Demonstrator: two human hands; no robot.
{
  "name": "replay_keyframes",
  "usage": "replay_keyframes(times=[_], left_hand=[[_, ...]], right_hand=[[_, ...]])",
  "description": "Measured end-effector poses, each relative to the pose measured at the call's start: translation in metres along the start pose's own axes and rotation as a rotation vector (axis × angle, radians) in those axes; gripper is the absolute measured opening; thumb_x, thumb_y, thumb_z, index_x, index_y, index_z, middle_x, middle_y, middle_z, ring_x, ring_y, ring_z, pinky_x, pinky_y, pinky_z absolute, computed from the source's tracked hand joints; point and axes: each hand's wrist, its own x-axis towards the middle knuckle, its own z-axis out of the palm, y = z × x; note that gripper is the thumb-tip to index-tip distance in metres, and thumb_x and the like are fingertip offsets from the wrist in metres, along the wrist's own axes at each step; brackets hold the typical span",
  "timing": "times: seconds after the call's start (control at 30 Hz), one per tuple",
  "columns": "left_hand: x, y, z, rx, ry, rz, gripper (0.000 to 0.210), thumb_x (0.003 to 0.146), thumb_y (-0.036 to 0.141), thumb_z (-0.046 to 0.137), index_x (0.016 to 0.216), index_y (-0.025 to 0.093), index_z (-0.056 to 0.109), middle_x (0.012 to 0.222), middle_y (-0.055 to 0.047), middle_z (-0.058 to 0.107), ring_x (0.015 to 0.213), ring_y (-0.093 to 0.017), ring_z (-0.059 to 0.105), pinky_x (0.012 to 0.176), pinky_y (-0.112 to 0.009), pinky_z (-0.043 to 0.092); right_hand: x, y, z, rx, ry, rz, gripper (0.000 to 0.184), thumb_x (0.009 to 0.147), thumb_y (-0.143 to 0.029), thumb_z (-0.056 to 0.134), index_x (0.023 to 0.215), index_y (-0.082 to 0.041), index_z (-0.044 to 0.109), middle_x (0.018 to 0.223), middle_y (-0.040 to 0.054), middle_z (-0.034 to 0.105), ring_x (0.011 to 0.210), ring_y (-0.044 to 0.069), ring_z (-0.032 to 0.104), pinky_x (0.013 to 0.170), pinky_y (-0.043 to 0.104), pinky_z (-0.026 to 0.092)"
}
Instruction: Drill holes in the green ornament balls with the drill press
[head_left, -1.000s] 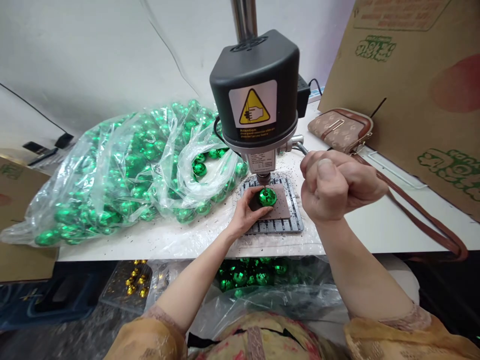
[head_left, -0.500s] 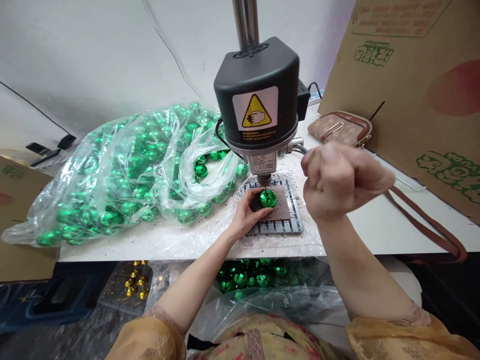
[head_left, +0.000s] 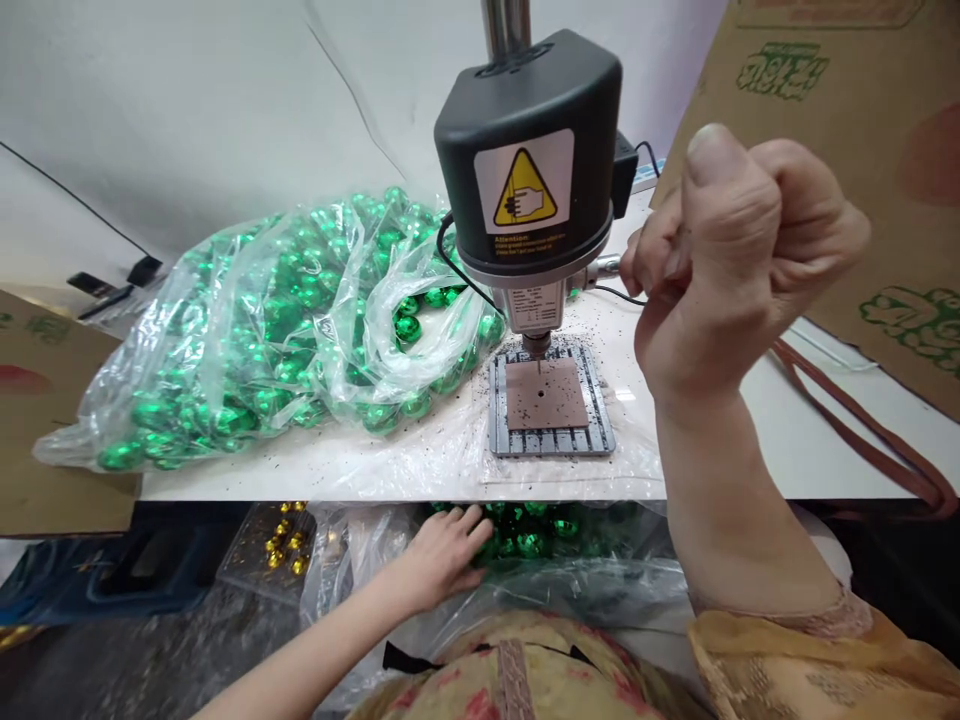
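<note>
Below the table edge, my left hand (head_left: 448, 553) reaches into a clear plastic bag (head_left: 577, 590) of faceted green balls (head_left: 531, 543). Its fingers are stretched and slightly apart over the balls, and I see no ball held in them. My right hand (head_left: 739, 255) is a raised fist beside the black-headed drill press (head_left: 529, 160), closed on its lever (head_left: 604, 268); most of the lever is hidden by the fist. Under the thin drill bit lies a brown square pad (head_left: 547, 408) with a dark hole, on a grey slotted base plate (head_left: 606, 440).
A big clear bag (head_left: 337, 330) of green balls lies open on the white table (head_left: 247, 480), left of the drill press. Dark shavings are scattered around the base. Cardboard boxes (head_left: 847, 200) stand on both sides. A brown strap (head_left: 862, 430) lies right. Gold balls (head_left: 285, 540) sit lower left.
My left hand has left the pad with the green ball and moved down to the lower bag; the pad now shows its hole. My right fist has risen and moved right.
</note>
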Motion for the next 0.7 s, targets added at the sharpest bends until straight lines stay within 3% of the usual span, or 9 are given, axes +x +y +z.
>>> replay_keyframes(times=[0.1, 0.2, 0.27, 0.33, 0.4, 0.5, 0.6, 0.7], left_hand=[[-0.018, -0.006, 0.013, 0.080, -0.055, -0.150, 0.044, 0.078, 0.026, 0.066, 0.122, 0.032, 0.066, 0.115, -0.009, 0.072, 0.095, -0.034, 0.071, 0.078, -0.043, 0.053], [-0.012, -0.005, -0.013, -0.082, -0.040, -0.033, 0.042, 0.081, 0.020, 0.059, 0.120, 0.034, 0.067, 0.103, -0.007, 0.074, 0.084, -0.029, 0.072, 0.070, -0.039, 0.053], [0.008, -0.009, -0.049, -0.210, 0.122, 0.077, 0.033, 0.085, 0.016, 0.052, 0.107, 0.032, 0.070, 0.089, -0.004, 0.074, 0.074, -0.024, 0.070, 0.065, -0.035, 0.052], [0.043, -0.026, -0.094, -0.229, 0.428, 0.103, 0.025, 0.086, 0.015, 0.049, 0.092, 0.027, 0.070, 0.082, -0.004, 0.071, 0.076, -0.021, 0.068, 0.070, -0.033, 0.053], [0.087, -0.053, -0.136, -0.130, 0.605, -0.038, 0.024, 0.086, 0.014, 0.048, 0.093, 0.023, 0.070, 0.090, -0.007, 0.071, 0.087, -0.023, 0.068, 0.082, -0.036, 0.053], [0.152, -0.098, -0.181, -0.060, 0.600, -0.456, 0.034, 0.079, 0.006, 0.053, 0.107, 0.018, 0.068, 0.115, -0.014, 0.068, 0.112, -0.031, 0.062, 0.100, -0.043, 0.047], [0.190, -0.131, -0.194, -0.106, 0.570, -0.616, 0.036, 0.070, 0.000, 0.061, 0.104, 0.012, 0.069, 0.111, -0.020, 0.069, 0.113, -0.038, 0.060, 0.100, -0.050, 0.044], [0.199, -0.147, -0.189, -0.177, 0.602, -0.647, 0.033, 0.068, -0.001, 0.064, 0.099, 0.010, 0.069, 0.098, -0.017, 0.071, 0.109, -0.038, 0.061, 0.099, -0.051, 0.043]], right_hand=[[-0.001, 0.004, 0.001, 0.009, 0.066, -0.009, 0.042, 0.084, -0.016, 0.063, 0.054, -0.024, 0.034, 0.041, -0.0080, 0.032, 0.037, 0.007, 0.032, 0.042, 0.030, 0.024], [-0.001, 0.007, -0.001, -0.018, 0.080, -0.013, 0.042, 0.083, -0.019, 0.065, 0.051, -0.023, 0.038, 0.040, -0.0074, 0.032, 0.036, 0.008, 0.030, 0.041, 0.031, 0.024], [-0.002, 0.006, -0.003, -0.022, 0.073, -0.011, 0.042, 0.084, -0.021, 0.065, 0.050, -0.023, 0.040, 0.039, -0.0073, 0.030, 0.036, 0.008, 0.030, 0.041, 0.032, 0.026], [-0.002, 0.005, -0.004, -0.012, 0.043, 0.015, 0.041, 0.084, -0.021, 0.065, 0.051, -0.023, 0.041, 0.040, -0.0071, 0.031, 0.036, 0.009, 0.032, 0.042, 0.032, 0.028], [-0.002, 0.004, -0.004, 0.004, 0.032, 0.025, 0.040, 0.084, -0.020, 0.065, 0.052, -0.023, 0.041, 0.040, -0.0067, 0.034, 0.036, 0.009, 0.034, 0.042, 0.033, 0.029], [-0.002, 0.005, -0.003, 0.011, 0.057, -0.014, 0.042, 0.083, -0.021, 0.065, 0.051, -0.024, 0.038, 0.040, -0.0060, 0.036, 0.036, 0.010, 0.034, 0.041, 0.034, 0.027], [-0.002, 0.005, -0.003, 0.005, 0.044, -0.016, 0.042, 0.082, -0.021, 0.066, 0.050, -0.023, 0.038, 0.040, -0.0059, 0.037, 0.037, 0.010, 0.037, 0.042, 0.034, 0.029], [-0.003, 0.001, -0.007, -0.016, -0.004, 0.027, 0.042, 0.083, -0.022, 0.068, 0.050, -0.023, 0.041, 0.042, -0.0053, 0.039, 0.038, 0.011, 0.040, 0.043, 0.035, 0.032]])
